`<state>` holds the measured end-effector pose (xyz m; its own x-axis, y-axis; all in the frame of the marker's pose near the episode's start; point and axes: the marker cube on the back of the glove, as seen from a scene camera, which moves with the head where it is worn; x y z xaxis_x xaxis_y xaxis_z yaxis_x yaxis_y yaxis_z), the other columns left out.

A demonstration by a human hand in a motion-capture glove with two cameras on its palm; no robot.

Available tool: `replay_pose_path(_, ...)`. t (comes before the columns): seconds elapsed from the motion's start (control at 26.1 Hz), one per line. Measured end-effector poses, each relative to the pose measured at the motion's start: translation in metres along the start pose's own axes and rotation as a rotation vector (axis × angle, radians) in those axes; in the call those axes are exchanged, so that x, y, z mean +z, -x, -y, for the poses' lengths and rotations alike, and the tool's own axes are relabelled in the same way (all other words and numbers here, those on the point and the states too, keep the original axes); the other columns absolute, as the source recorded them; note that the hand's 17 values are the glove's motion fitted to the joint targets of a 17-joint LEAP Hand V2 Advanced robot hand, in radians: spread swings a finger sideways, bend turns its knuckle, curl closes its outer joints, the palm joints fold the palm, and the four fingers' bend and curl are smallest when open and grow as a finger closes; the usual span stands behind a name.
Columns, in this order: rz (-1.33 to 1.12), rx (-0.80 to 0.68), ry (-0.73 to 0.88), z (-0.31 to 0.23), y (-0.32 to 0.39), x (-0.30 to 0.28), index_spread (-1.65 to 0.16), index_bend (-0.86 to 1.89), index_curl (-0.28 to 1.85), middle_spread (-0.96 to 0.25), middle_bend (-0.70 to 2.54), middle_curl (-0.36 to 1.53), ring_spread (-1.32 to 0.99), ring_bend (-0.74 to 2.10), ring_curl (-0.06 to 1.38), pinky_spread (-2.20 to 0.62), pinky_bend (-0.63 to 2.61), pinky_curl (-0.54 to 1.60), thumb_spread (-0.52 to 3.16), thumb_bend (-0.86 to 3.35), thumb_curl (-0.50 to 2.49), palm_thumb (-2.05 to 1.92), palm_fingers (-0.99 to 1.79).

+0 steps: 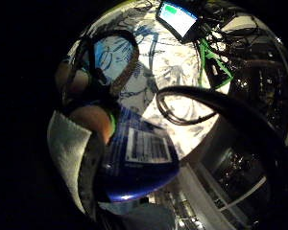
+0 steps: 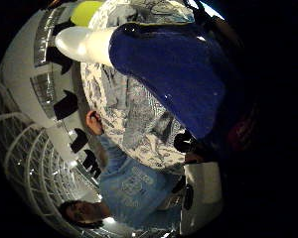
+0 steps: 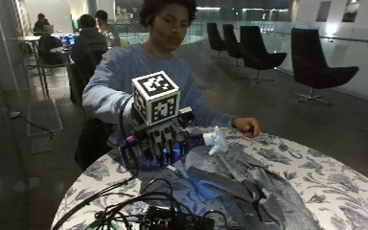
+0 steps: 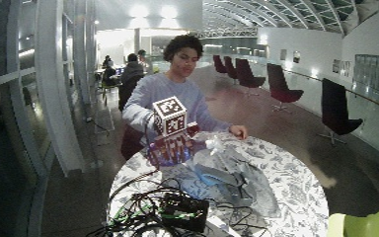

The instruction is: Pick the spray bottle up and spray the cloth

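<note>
My gloved right hand [image 3: 155, 143] grips a blue spray bottle [image 3: 147, 162] by its body and holds it tilted just above the table. The bottle's white nozzle [image 3: 212, 139] points sideways over the near end of a crumpled grey cloth [image 3: 247, 177] that lies spread across the table. In the little finger side palm view the bottle's blue body with its barcode label [image 1: 143, 158] fills the space beside my palm. The thumb side palm view shows the blue body [image 2: 179, 64] and the white nozzle end [image 2: 79, 43] over the table.
The round table [image 3: 337, 187] wears a floral-patterned cover. A tangle of cables and a black device [image 3: 171, 218] sits at its near edge. The person's bare left hand [image 3: 247, 125] rests on the table's far side. Dark chairs [image 3: 318, 62] stand behind.
</note>
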<state>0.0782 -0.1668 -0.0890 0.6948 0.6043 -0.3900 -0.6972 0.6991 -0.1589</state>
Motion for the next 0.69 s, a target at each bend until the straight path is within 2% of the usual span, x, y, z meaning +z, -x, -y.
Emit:
replay_pose_path(0.38, 0.072, -0.021, -0.061, -0.003, 0.005, -0.003, -0.30, 0.06, 0.15, -0.04, 0.29, 0.41, 0.01, 0.60, 0.38, 0.17, 0.39, 0.36, 0.79, -0.02, 0.64, 0.98, 0.95)
replay_pose_path(0.54, 0.210, -0.063, -0.154, -0.010, 0.012, -0.014, -0.30, 0.06, 0.15, -0.04, 0.29, 0.41, 0.00, 0.60, 0.38, 0.17, 0.39, 0.37, 0.78, -0.03, 0.64, 0.97, 0.95)
replay_pose_path(0.69, 0.445, -0.151, -0.284, -0.015, 0.029, -0.028, -0.30, 0.06, 0.15, -0.04, 0.28, 0.41, 0.00, 0.61, 0.38, 0.17, 0.40, 0.37, 0.79, -0.03, 0.64, 0.95, 0.95)
